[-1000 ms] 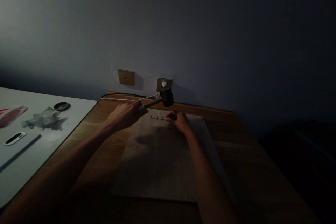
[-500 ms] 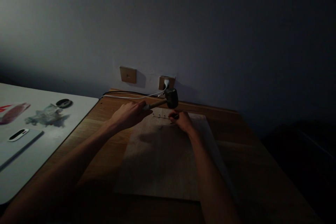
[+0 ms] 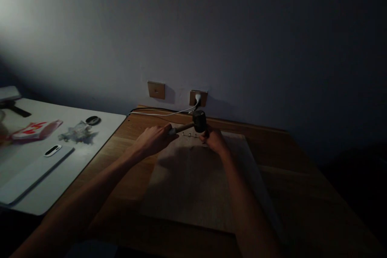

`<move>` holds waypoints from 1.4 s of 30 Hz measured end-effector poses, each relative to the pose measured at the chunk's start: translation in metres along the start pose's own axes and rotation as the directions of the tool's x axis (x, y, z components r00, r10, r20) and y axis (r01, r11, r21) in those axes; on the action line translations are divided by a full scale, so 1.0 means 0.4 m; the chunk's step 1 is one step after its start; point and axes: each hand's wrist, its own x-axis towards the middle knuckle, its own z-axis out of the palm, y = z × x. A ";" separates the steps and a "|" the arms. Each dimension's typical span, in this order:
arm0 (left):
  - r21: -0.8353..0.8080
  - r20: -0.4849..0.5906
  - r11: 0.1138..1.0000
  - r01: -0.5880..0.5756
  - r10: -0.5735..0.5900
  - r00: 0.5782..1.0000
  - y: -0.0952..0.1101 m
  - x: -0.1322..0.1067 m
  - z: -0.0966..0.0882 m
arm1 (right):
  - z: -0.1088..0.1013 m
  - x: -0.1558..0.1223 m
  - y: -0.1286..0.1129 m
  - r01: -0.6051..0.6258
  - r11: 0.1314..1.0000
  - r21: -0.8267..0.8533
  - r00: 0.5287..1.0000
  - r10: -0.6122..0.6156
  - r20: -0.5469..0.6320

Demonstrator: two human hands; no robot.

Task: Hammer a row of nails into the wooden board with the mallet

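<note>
The left hand (image 3: 155, 140) is closed in a full fist around the black-headed wooden-handled mallet (image 3: 199, 121), gripping the handle well back from the head. The mallet's head hangs just above the far edge of a pale flat plywood board (image 3: 193, 181), which lies on a brown wooden table (image 3: 290, 177). The right hand (image 3: 215, 141) rests on the board right beside the mallet head with its fingers curled in. In this dim light it cannot be told whether they pinch anything. Just to the left of that hand, a short row of small metal nails (image 3: 189, 134) stands upright in the board.

The mallet looks stiff and head-heavy. A grip far down the smooth handle gives swing, while one nearer the head would give steadier aim. The nails look thin, light and easy to tip or bend, so they are best held low on the shank between fingertips. The board seems rigid but light, and may slide on the table.
</note>
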 end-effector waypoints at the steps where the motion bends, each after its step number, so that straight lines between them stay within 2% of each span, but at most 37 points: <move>1: 0.011 -0.004 1.000 0.006 -0.006 1.000 0.000 -0.010 0.004 | 0.003 0.000 0.000 0.002 1.000 0.010 1.000 -0.002 -0.003; 7: -0.002 0.000 0.999 0.044 -0.044 0.999 0.025 -0.038 0.019 | -0.008 -0.003 0.004 -0.006 0.997 0.073 1.000 0.004 0.027; 15: 0.087 0.038 0.996 0.020 -0.024 0.999 0.064 -0.017 0.017 | -0.122 -0.012 0.029 -0.047 0.995 0.089 0.997 0.041 0.068; 19: 0.083 0.036 0.996 0.032 -0.035 0.999 0.069 -0.017 0.024 | -0.151 -0.014 0.025 -0.055 0.996 0.075 0.994 0.047 0.095; 23: 0.086 0.043 0.996 0.040 -0.044 0.998 0.069 -0.015 0.036 | -0.152 -0.013 0.015 -0.054 0.997 0.057 0.989 0.046 0.140; 26: 0.057 0.030 0.994 0.094 -0.096 0.995 0.068 -0.016 0.052 | -0.138 -0.010 0.007 -0.058 0.997 0.043 0.981 0.050 0.186; 33: -0.149 -0.002 0.973 0.178 -0.180 0.984 0.075 -0.038 0.086 | -0.080 -0.006 -0.017 -0.048 0.997 0.053 0.945 0.028 0.324; 36: -0.220 -0.020 0.957 0.187 -0.196 0.980 0.074 -0.045 0.097 | -0.082 -0.006 -0.015 -0.040 0.998 0.054 0.949 0.021 0.316; 42: -0.319 -0.076 0.928 0.192 -0.227 0.971 0.062 -0.050 0.114 | -0.128 -0.001 0.015 -0.039 0.999 0.025 0.982 0.034 0.186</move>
